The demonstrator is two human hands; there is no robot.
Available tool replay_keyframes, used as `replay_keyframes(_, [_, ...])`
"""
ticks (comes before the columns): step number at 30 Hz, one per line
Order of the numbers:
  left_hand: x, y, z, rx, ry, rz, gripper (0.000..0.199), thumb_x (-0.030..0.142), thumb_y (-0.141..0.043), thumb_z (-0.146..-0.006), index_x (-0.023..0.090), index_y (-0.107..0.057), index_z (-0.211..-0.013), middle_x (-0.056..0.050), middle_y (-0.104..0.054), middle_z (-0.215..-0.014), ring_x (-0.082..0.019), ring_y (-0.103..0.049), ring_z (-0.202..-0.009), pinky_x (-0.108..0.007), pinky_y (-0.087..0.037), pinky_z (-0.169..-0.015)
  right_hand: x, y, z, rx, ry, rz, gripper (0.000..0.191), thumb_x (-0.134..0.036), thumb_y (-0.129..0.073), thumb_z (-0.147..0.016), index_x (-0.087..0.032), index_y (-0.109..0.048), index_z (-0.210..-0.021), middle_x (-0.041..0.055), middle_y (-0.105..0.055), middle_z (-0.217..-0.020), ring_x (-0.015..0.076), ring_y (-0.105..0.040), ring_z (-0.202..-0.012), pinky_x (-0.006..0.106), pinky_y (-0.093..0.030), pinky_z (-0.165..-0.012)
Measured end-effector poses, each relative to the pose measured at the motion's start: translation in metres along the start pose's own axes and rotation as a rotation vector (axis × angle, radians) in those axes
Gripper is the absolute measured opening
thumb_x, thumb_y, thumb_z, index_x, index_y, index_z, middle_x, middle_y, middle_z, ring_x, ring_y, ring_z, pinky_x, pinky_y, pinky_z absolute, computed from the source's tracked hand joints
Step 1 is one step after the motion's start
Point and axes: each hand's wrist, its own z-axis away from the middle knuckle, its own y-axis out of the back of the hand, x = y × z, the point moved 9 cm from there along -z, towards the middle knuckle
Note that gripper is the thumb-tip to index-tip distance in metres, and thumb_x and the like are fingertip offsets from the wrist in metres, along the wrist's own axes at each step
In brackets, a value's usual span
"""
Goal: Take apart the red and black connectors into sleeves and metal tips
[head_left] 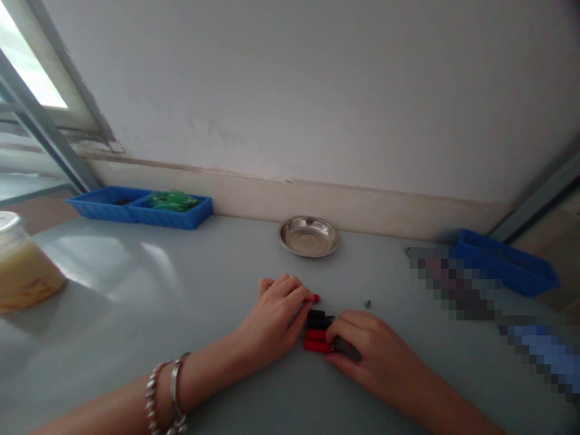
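Several pens or pen parts lie side by side on the grey table between my hands, red ones (318, 346) nearest me and black ones (319, 323) behind. My right hand (369, 347) is closed, thumb and fingers around the right ends of the red pens, by a dark grey rounded part (347, 348). My left hand (281, 314) lies at the row's left side with curled fingers. A small red end (316, 298) shows at its fingertips; the rest is hidden under the hand. Beyond my right hand stands a small grey cone-shaped piece (367, 304).
A shallow round metal dish (309, 238) stands near the wall. At the back left is a two-part blue tray (170, 219) with green plastic in it. Another blue tray (507, 266) is at the right, near blurred-out objects. A jar (27, 272) stands at the left edge.
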Motion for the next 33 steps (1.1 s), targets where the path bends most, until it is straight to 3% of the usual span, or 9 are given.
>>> replay_keyframes(15, [0.01, 0.002, 0.005, -0.011, -0.04, 0.033, 0.016, 0.02, -0.038, -0.086, 0.019, -0.054, -0.088, -0.004, -0.055, -0.085, -0.019, -0.046, -0.084, -0.035, -0.03, -0.073, 0.0, 0.001, 0.003, 0.002, -0.018, 0.032, 0.007, -0.013, -0.058, -0.072, -0.018, -0.061, -0.077, 0.0015, -0.06, -0.076, 0.0144, -0.054, -0.071, 0.024, -0.039, -0.065])
replay_keyframes(25, [0.025, 0.009, 0.011, -0.047, -0.098, 0.021, 0.022, 0.03, -0.035, -0.089, 0.019, -0.054, -0.091, -0.004, -0.057, -0.084, -0.019, -0.047, -0.083, -0.034, -0.029, -0.072, 0.005, 0.031, 0.004, 0.177, -0.052, -0.085, 0.01, -0.023, -0.052, -0.079, -0.017, -0.06, -0.078, 0.0012, -0.058, -0.072, 0.012, -0.052, -0.065, 0.023, -0.04, -0.062])
replay_keyframes(33, [0.024, 0.012, 0.017, 0.022, -0.085, 0.007, 0.021, 0.03, -0.038, -0.088, 0.018, -0.055, -0.088, -0.003, -0.06, -0.081, -0.017, -0.05, -0.078, -0.034, -0.026, -0.072, 0.023, 0.027, 0.007, 0.218, -0.196, -0.35, 0.019, -0.033, -0.05, -0.079, -0.016, -0.059, -0.084, -0.0007, -0.061, -0.064, 0.0109, -0.052, -0.056, 0.021, -0.038, -0.054])
